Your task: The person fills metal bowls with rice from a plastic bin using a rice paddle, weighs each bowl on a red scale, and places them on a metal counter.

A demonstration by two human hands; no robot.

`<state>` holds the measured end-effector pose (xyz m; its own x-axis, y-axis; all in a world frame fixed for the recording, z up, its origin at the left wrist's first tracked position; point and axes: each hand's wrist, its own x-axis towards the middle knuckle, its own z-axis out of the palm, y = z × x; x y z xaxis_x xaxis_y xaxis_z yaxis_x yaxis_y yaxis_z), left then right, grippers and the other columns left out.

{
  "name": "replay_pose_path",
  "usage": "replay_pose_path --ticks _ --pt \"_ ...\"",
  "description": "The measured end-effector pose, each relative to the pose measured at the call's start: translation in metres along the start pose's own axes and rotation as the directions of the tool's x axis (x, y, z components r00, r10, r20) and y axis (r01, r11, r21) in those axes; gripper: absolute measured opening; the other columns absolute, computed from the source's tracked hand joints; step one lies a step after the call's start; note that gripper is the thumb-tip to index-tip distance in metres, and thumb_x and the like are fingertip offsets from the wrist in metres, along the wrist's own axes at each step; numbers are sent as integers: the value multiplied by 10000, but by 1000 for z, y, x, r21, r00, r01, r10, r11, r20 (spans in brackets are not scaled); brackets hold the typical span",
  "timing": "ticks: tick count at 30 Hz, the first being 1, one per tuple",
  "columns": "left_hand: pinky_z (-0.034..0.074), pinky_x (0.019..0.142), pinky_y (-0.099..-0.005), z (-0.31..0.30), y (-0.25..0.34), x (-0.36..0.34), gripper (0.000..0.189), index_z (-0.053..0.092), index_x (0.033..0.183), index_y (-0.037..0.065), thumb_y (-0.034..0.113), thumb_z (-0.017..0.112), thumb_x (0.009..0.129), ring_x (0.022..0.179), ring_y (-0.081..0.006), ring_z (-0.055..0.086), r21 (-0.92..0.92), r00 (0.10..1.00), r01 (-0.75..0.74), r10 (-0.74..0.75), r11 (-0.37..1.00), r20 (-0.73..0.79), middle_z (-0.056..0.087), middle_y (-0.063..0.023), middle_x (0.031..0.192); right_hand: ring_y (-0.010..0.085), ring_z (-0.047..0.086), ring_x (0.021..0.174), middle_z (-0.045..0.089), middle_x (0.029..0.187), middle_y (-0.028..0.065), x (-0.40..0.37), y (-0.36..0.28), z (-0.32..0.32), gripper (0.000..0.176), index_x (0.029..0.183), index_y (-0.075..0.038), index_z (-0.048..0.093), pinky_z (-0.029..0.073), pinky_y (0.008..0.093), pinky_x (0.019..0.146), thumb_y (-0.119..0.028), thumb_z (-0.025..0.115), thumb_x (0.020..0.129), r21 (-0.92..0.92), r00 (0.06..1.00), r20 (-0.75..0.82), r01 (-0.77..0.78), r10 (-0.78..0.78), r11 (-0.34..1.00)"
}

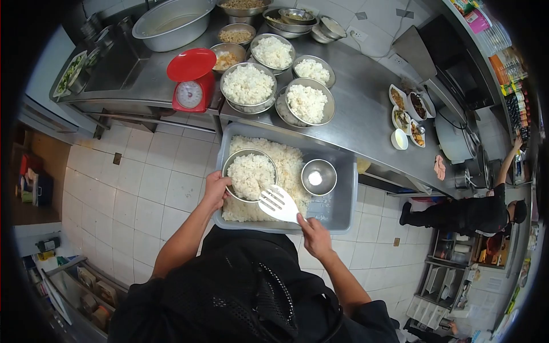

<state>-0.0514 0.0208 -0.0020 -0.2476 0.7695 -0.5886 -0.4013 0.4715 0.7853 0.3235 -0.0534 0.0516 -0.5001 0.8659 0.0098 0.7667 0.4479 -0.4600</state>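
My left hand [216, 190] grips the rim of a metal bowl [250, 152] heaped with white rice [251, 174]. In my right hand [314, 235] is a white slotted spatula [278, 204], its blade at the lower right edge of that bowl, over the rice. Both are above a large grey plastic tub [343, 171], where a thick layer of loose rice [289, 157] covers the left and middle part. At the tub's right side sits a small steel bowl [319, 177] with a bright spot inside. Part of the loose rice is hidden beneath the held bowl.
On the steel counter [366, 108] beyond the tub stand several rice-filled bowls [248, 84] and a red kitchen scale [192, 80]. A large metal basin [171, 26] is further back. Small dishes of food [400, 117] lie to the right. Another person [469, 214] stands at far right, one arm raised to a shelf.
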Motion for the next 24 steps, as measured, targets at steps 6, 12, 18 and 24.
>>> replay_pose_path --ticks 6,12,18,24 --pt "317 348 -232 -7 16 -4 87 587 846 42 -2 604 772 425 -87 474 -75 998 25 -20 997 65 593 -33 664 326 636 782 629 912 134 13 -11 -51 603 1379 -163 628 525 419 705 15 640 803 70 982 -180 -41 53 997" --pt "302 351 -220 -12 57 -5 133 601 910 38 5 584 783 433 -75 457 -166 997 -23 35 986 64 599 -22 696 387 679 968 681 1137 213 46 -10 -2 520 1424 -50 572 541 414 846 -58 628 906 423 942 -278 -57 189 905" --pt "292 354 -210 -37 169 19 139 594 932 61 30 570 799 450 -58 457 -286 978 -186 205 940 36 588 -4 705 422 654 1151 652 1270 276 13 -2 77 513 1433 -42 559 515 434 968 -291 604 986 402 868 74 -477 491 782" --pt "317 375 -215 -63 275 87 122 551 899 57 16 616 804 500 -93 519 -327 892 -452 415 830 -181 541 -19 679 330 698 1103 693 1239 240 -21 -2 125 537 1445 -61 554 516 388 945 -301 648 974 399 854 132 -510 503 762"
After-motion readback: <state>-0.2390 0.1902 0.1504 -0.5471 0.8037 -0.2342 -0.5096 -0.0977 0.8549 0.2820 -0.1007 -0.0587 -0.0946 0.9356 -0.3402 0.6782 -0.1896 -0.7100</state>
